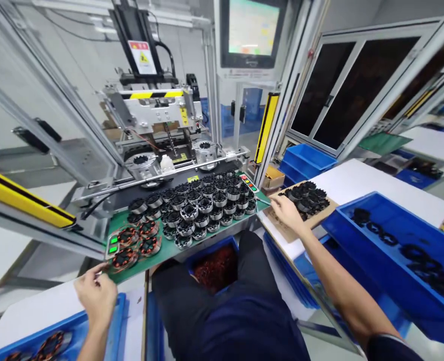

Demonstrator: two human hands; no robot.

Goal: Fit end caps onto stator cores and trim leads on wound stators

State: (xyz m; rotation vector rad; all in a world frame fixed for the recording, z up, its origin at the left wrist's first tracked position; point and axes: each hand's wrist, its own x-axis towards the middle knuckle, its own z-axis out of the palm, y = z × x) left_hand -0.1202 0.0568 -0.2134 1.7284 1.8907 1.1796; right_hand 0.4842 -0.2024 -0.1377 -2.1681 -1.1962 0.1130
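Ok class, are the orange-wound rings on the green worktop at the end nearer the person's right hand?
No, the four orange-wound rings sit at the end of the green worktop nearer the left hand.

Green surface point(155, 259) under silver-and-black rings point(189, 211); beside them, rings wound in orange-red and copper point(125, 258). Two bright green buttons point(113, 244) at left end; red, orange, yellow and green buttons point(249, 183) at right. Yellow-and-black diagonal stripes across silver machine head point(157, 113); white label point(142, 57) with red band and yellow triangle above. Yellow posts point(267, 128) edged black. Screen point(252, 27) pale green with yellow patches, black frame. Blue tub point(391, 273) of black rings point(383, 234); brown cardboard point(282, 226); dark red strands point(214, 268) in blue bin; dark navy clothing point(254, 326).
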